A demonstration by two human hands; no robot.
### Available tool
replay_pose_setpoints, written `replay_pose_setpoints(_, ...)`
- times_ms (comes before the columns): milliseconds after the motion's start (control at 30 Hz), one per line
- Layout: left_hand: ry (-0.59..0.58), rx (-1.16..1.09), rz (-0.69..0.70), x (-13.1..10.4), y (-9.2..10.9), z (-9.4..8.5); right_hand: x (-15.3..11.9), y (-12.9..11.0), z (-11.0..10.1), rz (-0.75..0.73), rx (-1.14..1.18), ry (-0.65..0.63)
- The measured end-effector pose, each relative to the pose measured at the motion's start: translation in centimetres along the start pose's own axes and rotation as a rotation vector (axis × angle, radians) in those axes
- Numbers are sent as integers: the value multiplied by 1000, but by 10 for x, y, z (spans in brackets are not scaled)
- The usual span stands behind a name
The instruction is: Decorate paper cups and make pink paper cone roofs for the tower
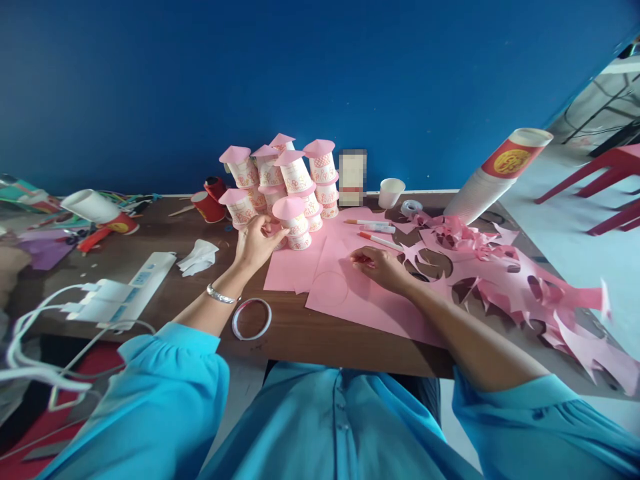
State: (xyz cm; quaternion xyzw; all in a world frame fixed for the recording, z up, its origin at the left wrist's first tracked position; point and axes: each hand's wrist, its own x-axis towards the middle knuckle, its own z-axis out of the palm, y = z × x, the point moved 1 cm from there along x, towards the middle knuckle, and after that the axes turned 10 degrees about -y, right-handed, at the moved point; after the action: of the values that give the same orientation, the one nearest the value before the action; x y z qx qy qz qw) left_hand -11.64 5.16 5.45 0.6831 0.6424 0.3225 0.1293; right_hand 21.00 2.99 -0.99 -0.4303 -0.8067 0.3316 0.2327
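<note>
My left hand (257, 241) is closed at the left side of a small tower of stacked paper cups (299, 233) with a pink cone top; its thumb and a fingertip touch the cups. Behind it stand several similar cup towers (296, 175), white with reddish patterns, pink rims and pink paper cones. Over pink paper sheets (345, 303) hovers or rests my right hand (381, 268), its fingers loosely bent and slightly apart, with nothing visible in them. A faint circle outline shows on the top sheet. Two orange-capped markers (380, 241) and a glue tube (377, 229) lie behind the right hand.
Cut pink scraps (500, 267) cover the right side, near a tall cup stack (493, 177), a white cup (391, 193) and a tape roll (411, 207). At left lie a power strip (123, 293) with cables, crumpled tissue (198, 258) and a white ring (251, 319).
</note>
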Motion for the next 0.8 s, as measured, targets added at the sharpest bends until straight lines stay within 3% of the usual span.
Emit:
replay_pose_setpoints(367,-9,-3,70,-34,-19,-24,0,-1,0,32,-4,-10)
replay_pose_setpoints(567,-35,25,137,-61,-12,-39,0,-2,1,56,-8,-10)
replay_pose_setpoints(800,-37,19,220,-74,4,-44,0,-4,1,39,-9,-4)
